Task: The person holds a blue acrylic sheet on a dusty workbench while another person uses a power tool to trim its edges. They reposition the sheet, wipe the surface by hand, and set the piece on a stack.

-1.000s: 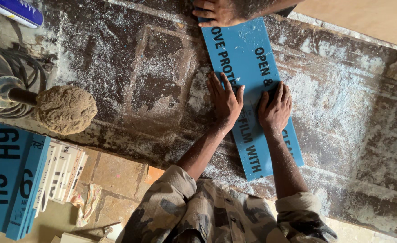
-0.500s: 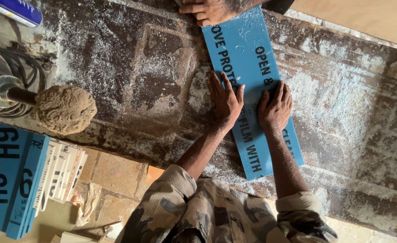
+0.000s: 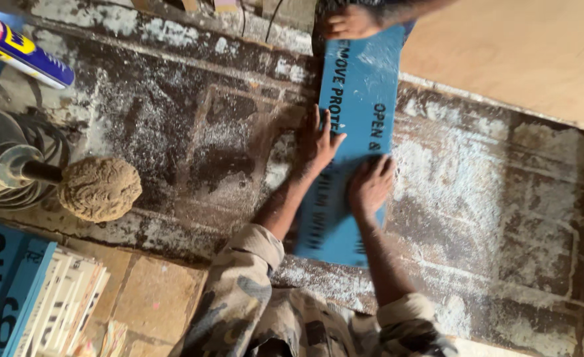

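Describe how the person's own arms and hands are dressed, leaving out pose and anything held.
Both arms wear camouflage-patterned sleeves in tan, olive and brown, rolled up to about the elbow. The forearms are bare below that. The left hand and right hand are bare: no gloves, and no rings, watch or bracelet can be made out, though the right hand is slightly blurred.

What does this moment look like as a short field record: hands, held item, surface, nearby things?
left hand: left hand flat, on the near-left edge of the blue strip
right hand: right hand flat on the strip
item: blue film-covered strip with dark print, lying flat
other person: a hand on the strip's far end
surface: dusty, white-powdered workbench
nearby: buffing tool with woolly pad at left; spray can top left; stacked blue strips bottom left
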